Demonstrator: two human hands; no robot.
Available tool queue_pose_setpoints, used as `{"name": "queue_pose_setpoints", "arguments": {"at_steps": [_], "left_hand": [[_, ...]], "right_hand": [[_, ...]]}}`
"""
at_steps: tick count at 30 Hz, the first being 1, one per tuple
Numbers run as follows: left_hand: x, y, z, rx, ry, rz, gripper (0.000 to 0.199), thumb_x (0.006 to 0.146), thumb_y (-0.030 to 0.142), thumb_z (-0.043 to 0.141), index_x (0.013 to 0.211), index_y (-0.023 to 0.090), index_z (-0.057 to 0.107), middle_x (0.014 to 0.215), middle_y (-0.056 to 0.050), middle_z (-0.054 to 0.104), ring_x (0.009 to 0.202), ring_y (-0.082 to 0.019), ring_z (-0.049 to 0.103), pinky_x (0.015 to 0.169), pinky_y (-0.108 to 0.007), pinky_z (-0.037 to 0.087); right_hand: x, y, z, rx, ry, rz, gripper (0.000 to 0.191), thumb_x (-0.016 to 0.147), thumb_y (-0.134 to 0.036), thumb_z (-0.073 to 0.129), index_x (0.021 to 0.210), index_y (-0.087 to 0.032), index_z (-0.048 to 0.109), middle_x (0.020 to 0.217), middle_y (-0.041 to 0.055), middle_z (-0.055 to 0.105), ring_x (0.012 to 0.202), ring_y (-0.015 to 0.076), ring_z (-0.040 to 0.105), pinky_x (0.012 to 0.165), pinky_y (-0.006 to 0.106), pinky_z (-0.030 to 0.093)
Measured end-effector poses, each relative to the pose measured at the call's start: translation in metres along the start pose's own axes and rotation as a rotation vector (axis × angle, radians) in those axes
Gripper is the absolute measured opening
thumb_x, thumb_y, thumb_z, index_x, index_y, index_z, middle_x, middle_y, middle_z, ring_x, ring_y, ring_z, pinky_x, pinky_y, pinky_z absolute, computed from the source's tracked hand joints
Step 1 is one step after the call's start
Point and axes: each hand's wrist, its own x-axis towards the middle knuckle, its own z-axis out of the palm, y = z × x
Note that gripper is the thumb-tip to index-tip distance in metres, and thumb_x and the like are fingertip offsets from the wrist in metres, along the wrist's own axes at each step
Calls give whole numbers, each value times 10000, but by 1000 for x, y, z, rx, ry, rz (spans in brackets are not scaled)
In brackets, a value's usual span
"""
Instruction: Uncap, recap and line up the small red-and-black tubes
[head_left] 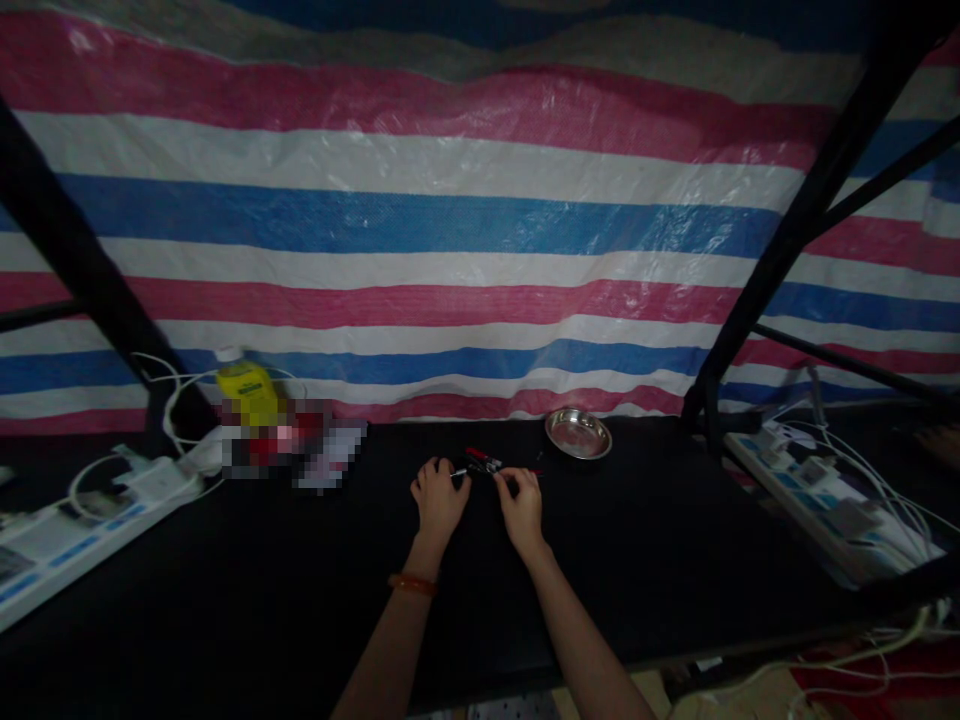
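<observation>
My left hand (440, 497), with an orange-brown bracelet (412, 584) on its wrist, rests low over the black tabletop. Its fingers are curled, and a thin white piece (458, 472) sticks out between thumb and forefinger. Across from it, my right hand (523, 503) has thumb and forefinger pinched together at the edge of a small pile. What that pinch holds is too small to make out. Between and just beyond both hands lie several small red and black pieces (484, 460) with some white on them; their kind is unclear in the dim light.
A shallow round metal dish (578, 434) stands behind my right hand. At the left are a yellow bottle (248, 390), blurred-out packets (330, 455) and a white power strip (97, 530). Another power strip (817, 500) with cables lies right. Striped sheeting (480, 220) hangs behind, between black frame posts.
</observation>
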Motion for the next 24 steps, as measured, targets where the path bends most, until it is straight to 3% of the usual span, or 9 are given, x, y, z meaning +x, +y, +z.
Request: {"name": "queue_pose_setpoints", "arguments": {"at_steps": [9,14,18,24], "left_hand": [[4,-14,7,-163,-25,61,99,809,219,468,858,172,541,1018,-106,569,1015,-259,519,855,-411,397],[9,-16,4,-534,178,48,136,828,304,464,894,195,512,868,-63,623,850,-213,601,799,-384,447],[12,-18,4,-874,331,-105,245,834,385,455,978,189,484,829,-61,651,777,-181,637,724,-316,484],[13,-19,3,-974,432,-204,305,825,429,464,983,173,512,792,-42,637,662,-144,621,666,-287,491]], "right_hand": [[0,-1,0,76,40,47,208,862,-345,485,833,-181,609,793,42,612,765,173,537,734,292,418],[0,-3,-1,164,92,102,251,870,-388,461,881,-175,595,788,38,604,734,158,547,699,274,436],[0,-9,-3,207,131,70,262,867,-393,469,873,-169,606,776,42,600,708,153,546,668,271,441],[1,-19,-8,202,192,-35,277,889,-357,433,848,-169,632,786,61,616,759,169,566,721,303,450]]}}
